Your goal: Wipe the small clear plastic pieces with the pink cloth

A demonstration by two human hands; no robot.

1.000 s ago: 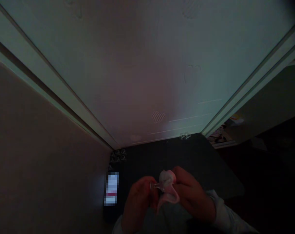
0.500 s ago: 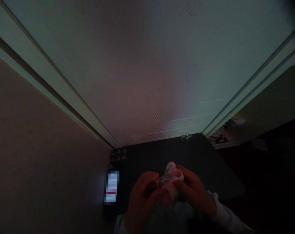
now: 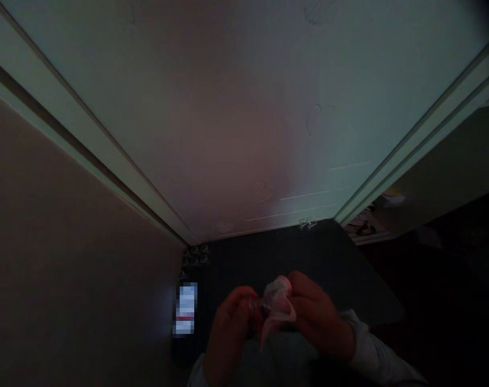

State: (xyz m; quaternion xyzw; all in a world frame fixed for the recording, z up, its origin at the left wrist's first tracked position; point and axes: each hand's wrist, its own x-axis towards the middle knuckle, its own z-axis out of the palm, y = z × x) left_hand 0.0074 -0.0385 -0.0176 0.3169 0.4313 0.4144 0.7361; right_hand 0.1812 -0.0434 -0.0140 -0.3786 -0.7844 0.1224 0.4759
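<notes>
Low in the head view, my left hand (image 3: 233, 325) is closed round a small clear object (image 3: 255, 305), perhaps glass or plastic; the dimness hides its exact kind. My right hand (image 3: 319, 317) grips a pale pink cloth (image 3: 280, 306), which is bunched at the top with a pointed end hanging down. The clear object's right end meets the cloth between my hands. Both hands are above the near part of a dark table (image 3: 244, 263).
A lit, blurred-out phone-like screen (image 3: 185, 309) lies at the table's left side. Several small clear pieces (image 3: 196, 255) stand in the back left corner, and others (image 3: 307, 223) by the back edge. A pale panel with embossed hearts (image 3: 264, 192) rises behind; a wall (image 3: 86, 242) bounds the left.
The cloth has turned and now hangs in a point, to the right of the clear object. My hands have shifted slightly, with the right fingers drawn closer together round the cloth.
</notes>
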